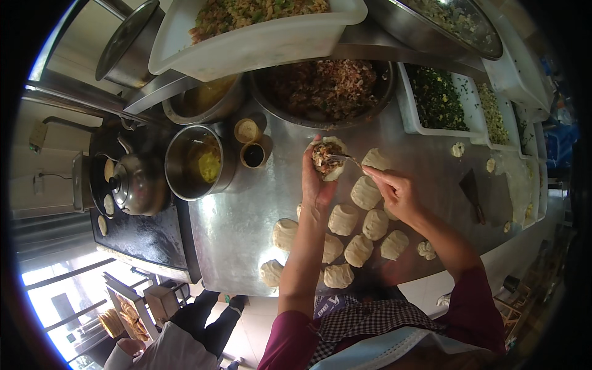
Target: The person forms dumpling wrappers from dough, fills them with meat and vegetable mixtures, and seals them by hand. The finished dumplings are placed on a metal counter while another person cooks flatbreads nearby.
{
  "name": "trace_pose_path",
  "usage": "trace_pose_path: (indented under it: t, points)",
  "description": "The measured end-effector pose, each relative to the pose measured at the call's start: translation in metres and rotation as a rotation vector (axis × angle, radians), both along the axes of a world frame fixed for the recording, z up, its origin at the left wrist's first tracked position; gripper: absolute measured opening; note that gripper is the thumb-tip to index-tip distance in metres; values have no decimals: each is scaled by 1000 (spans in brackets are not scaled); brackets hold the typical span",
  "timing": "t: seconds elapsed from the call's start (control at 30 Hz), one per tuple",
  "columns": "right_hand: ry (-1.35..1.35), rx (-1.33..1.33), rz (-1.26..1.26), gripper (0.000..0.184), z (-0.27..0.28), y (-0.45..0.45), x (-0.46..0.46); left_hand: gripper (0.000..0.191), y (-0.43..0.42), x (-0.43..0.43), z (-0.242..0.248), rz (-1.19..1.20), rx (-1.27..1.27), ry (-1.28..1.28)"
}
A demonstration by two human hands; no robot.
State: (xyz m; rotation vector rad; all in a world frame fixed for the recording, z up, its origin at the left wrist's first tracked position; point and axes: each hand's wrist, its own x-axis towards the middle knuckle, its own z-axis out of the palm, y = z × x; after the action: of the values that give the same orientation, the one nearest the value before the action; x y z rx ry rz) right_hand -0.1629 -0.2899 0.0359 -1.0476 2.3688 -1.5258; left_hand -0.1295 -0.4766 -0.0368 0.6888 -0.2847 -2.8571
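Observation:
My left hand cups a piece of dough heaped with chopped filling. In my right hand is the thin handle of a utensil, its metal end resting on that filling. Several pale dough pieces lie on the steel table below and between my forearms. Beyond my left hand stands a wide metal bowl of chopped meat filling. Two small cups sit left of my left hand, one with dark contents, one with pale grains.
A metal pot with yellow contents stands left, near a kettle on a black griddle. White trays of chopped greens line the back right. A scraper lies right. Another person is at lower left.

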Motion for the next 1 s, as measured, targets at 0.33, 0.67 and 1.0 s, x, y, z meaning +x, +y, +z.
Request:
trace_pose_path:
  t: [0.33, 0.67, 1.0]
  points:
    - [-349, -57, -229, 29, 1, 1, 11, 54, 12, 9, 5, 108, -135, 48]
    - [-909, -86, -283, 28, 12, 2, 21, 67, 15, 10, 4, 208, -292, 60]
    - [-1233, -202, -229, 34, 15, -4, 21, 68, 21, 10, 4, 176, -386, 37]
